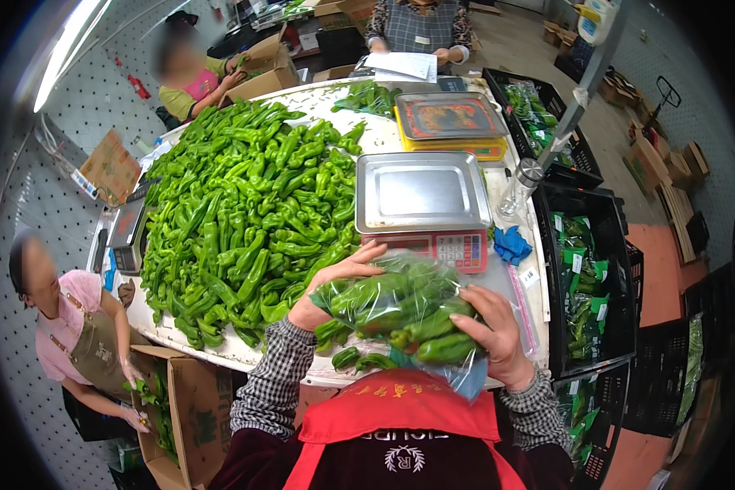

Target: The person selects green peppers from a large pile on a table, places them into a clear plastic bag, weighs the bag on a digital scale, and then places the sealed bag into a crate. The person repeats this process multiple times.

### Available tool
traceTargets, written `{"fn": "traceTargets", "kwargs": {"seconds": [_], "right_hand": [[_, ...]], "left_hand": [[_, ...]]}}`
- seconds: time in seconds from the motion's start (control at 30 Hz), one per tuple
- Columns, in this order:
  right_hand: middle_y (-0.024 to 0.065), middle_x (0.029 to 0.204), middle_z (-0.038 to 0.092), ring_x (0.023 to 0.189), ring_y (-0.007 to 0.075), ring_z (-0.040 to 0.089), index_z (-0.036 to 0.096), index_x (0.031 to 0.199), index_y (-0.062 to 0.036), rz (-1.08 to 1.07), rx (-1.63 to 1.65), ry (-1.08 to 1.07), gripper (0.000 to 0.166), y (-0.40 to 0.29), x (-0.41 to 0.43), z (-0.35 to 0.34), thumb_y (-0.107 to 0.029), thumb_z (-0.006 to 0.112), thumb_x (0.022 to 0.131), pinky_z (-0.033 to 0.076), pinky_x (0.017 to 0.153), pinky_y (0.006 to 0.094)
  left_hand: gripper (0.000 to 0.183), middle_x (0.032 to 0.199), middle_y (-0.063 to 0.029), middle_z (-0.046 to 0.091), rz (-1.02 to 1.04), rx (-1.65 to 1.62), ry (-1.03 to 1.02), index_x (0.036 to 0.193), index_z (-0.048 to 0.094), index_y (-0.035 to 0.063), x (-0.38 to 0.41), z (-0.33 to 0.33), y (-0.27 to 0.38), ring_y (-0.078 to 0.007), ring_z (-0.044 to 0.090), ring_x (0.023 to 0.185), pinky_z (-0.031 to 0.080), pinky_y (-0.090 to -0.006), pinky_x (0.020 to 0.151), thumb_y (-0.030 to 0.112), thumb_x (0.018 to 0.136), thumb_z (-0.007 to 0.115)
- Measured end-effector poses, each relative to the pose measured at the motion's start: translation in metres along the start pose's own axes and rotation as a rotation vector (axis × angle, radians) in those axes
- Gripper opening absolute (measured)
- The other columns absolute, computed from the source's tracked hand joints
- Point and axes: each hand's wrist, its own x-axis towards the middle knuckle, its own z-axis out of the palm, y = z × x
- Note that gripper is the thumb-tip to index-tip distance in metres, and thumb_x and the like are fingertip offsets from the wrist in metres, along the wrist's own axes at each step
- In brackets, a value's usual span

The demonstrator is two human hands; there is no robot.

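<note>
My left hand [337,285] and my right hand [493,334] grip a clear plastic bag of green peppers [404,300] from both sides, just above the table's near edge. The bag's lower right end hangs loose near my red apron [398,407]. Beyond the bag stands a digital scale with a bare steel tray [422,193] and a red keypad base, partly covered by the bag. A large heap of loose green peppers [251,214] lies to the left of the scale. A few loose peppers [361,360] rest by the near edge, close to my left wrist.
Black crates [626,294] with bagged peppers line the table's right side. A yellow scale [450,116], a glass bottle [520,184] and a blue crumpled cloth [512,246] stand or lie on the table. Co-workers are at the left and far sides, two beside cardboard boxes [199,416].
</note>
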Motion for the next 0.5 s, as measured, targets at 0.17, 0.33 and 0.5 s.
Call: {"fn": "traceTargets", "kwargs": {"seconds": [0.17, 0.33, 0.5], "right_hand": [[0.0107, 0.125, 0.063, 0.113, 0.0228, 0.063, 0.055, 0.129, 0.0009, 0.558, 0.686, 0.05, 0.06, 0.019, -0.038, 0.008, 0.001, 0.079, 0.074, 0.051, 0.095, 0.0337], [0.0104, 0.123, 0.063, 0.109, 0.022, 0.064, 0.05, 0.134, 0.0012, 0.968, 1.556, 0.256, 0.054, 0.062, -0.092, 0.041, -0.006, 0.071, 0.084, 0.052, 0.095, 0.0351], [0.0129, 0.127, 0.062, 0.112, 0.0265, 0.064, 0.049, 0.135, 0.0016, 1.176, 1.753, 0.365, 0.048, 0.083, -0.129, 0.079, -0.01, 0.066, 0.092, 0.054, 0.098, 0.043]], "left_hand": [[0.036, 0.117, -0.0053, 0.069, -0.363, -0.3, 0.025, 0.114, 0.068, -0.0021, 0.004, 0.017, -0.006, -0.0123, 0.063, 0.106, 0.049, -0.0319, 0.099, 0.01, 0.082, 0.077], [0.033, 0.107, -0.0013, 0.07, -0.451, -0.283, 0.159, 0.118, 0.067, -0.0006, 0.028, 0.046, -0.021, -0.0075, 0.061, 0.095, 0.049, -0.0257, 0.087, 0.02, 0.092, 0.069], [0.037, 0.107, -0.0023, 0.07, -0.579, -0.342, 0.241, 0.12, 0.065, -0.0025, 0.029, 0.061, -0.05, -0.0089, 0.063, 0.094, 0.05, -0.0264, 0.085, 0.026, 0.095, 0.068]]}}
